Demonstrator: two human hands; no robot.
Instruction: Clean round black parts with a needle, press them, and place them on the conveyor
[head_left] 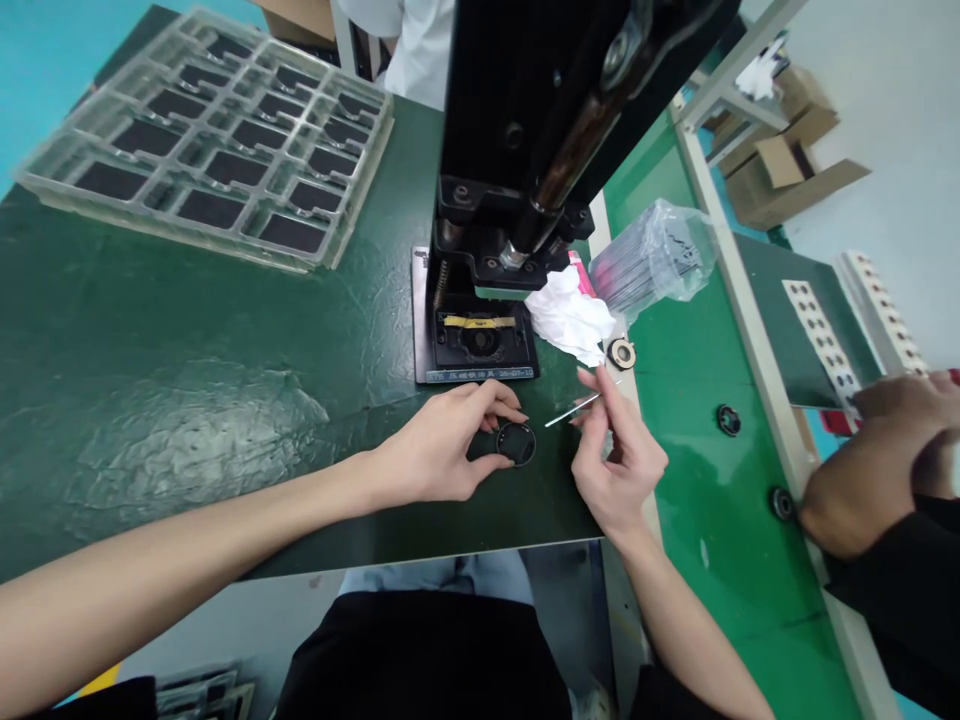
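My left hand (457, 440) rests on the dark green table, its thumb and fingers closed on the edge of a round black part (517, 444) with a thin rim. To the right, my right hand (616, 450) pinches a thin, pale metal rod (572, 411); its tip points left toward the round part without touching it. Just beyond my hands stands a black press (517, 230) over a black fixture (480, 343) with a yellow strip. A crumpled white cloth (574, 312) lies beside the press.
A clear compartment tray (217, 140) with dark pieces sits at the far left. On the right, a green conveyor (705, 480) carries black round parts (728, 420). A plastic bag of thin rods (652, 258) lies behind the cloth. Another person's arms (877, 460) are at the right.
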